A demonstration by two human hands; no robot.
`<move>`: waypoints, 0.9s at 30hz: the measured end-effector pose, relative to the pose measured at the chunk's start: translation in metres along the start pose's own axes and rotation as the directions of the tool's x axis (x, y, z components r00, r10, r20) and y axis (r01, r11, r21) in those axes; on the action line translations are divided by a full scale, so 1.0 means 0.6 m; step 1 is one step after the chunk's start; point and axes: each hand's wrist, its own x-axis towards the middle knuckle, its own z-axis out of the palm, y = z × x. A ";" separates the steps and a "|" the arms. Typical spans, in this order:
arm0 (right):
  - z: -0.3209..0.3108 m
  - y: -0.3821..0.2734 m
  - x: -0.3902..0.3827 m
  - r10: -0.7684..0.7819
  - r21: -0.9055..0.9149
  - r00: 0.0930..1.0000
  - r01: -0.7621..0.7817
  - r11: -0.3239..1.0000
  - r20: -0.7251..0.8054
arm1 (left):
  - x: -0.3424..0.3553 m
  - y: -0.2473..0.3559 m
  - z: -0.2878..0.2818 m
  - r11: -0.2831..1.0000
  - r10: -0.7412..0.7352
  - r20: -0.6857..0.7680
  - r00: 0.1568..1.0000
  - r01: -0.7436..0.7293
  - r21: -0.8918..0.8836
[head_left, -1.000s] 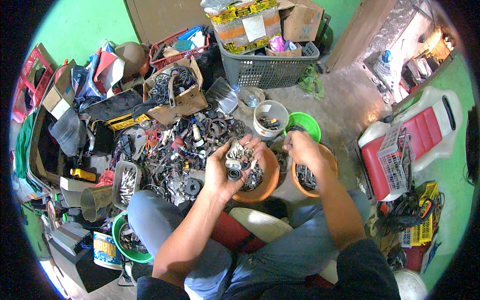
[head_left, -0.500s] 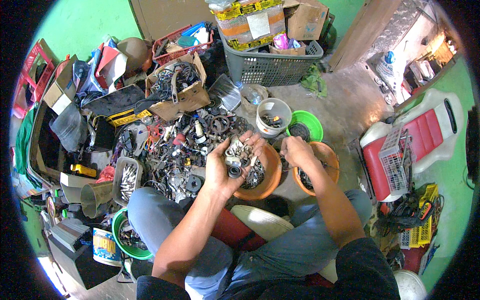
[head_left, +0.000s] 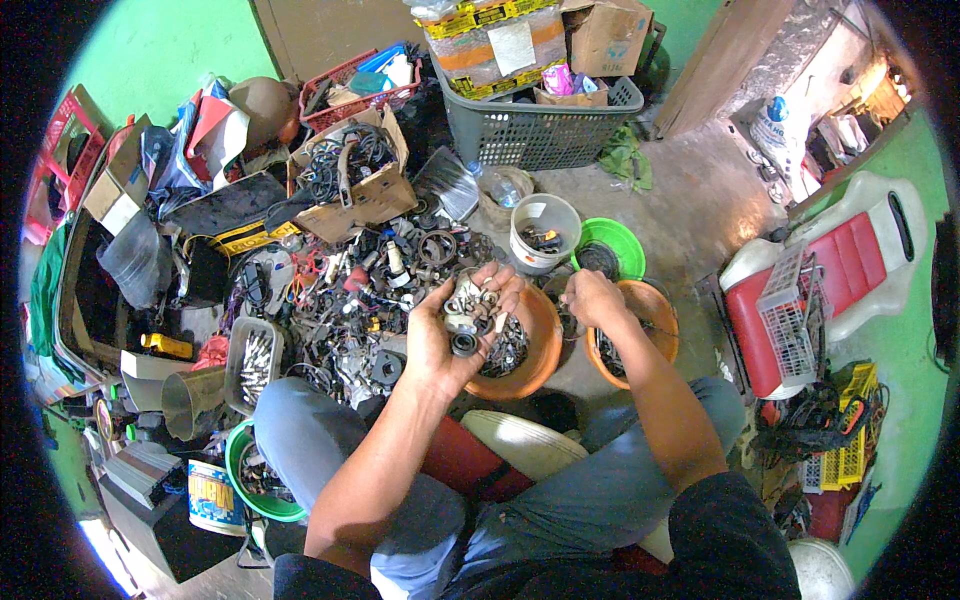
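My left hand is palm up and cupped around a handful of small metal and plastic parts. A dark ring-shaped piece lies near the base of its palm. Just beyond and below this hand is an orange bowl with dark small parts in it. My right hand is closed in a pinch above the gap between that bowl and a second orange bowl. Whatever its fingertips hold is hidden or too small to name. The second bowl is partly covered by my right wrist and also contains dark parts.
A white bucket and a green bowl stand beyond my hands. Loose mechanical parts spread on the left, beside a tray of pale pieces. A grey crate is at the back; a red-and-white seat at right.
The view has shifted very slightly. Both hands keep nearly the same place, and the handful of parts stays in my left palm.
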 end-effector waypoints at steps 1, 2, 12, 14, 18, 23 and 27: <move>0.002 0.003 0.003 -0.013 0.012 0.999 0.013 1.000 0.034 | 0.001 -0.001 0.002 1.000 -0.002 -0.004 1.000 0.002 -0.006; 0.010 0.008 0.007 -0.045 -0.003 0.999 0.045 0.999 0.018 | 0.002 -0.001 0.002 1.000 -0.005 0.004 1.000 0.005 0.002; -0.042 -0.064 -0.038 -0.293 0.138 0.876 0.367 0.920 -0.383 | 0.002 -0.002 0.001 0.999 -0.007 -0.017 1.000 0.008 0.042; -0.061 -0.083 -0.057 -0.380 0.206 0.753 0.554 0.807 -0.538 | 0.003 -0.006 0.007 0.999 -0.016 -0.037 0.999 0.018 0.046; -0.087 -0.123 -0.104 -0.504 0.229 0.582 0.769 0.597 -0.639 | 0.001 -0.006 0.009 0.999 -0.027 -0.016 1.000 0.028 0.038; -0.095 -0.132 -0.135 -0.655 0.119 0.474 0.852 0.510 -0.588 | 0.000 -0.009 0.001 0.993 -0.027 -0.012 1.000 0.029 0.114; -0.089 -0.135 -0.139 -0.703 0.011 0.498 0.820 0.572 -0.508 | 0.002 -0.008 -0.003 0.984 -0.017 0.002 1.000 0.016 0.175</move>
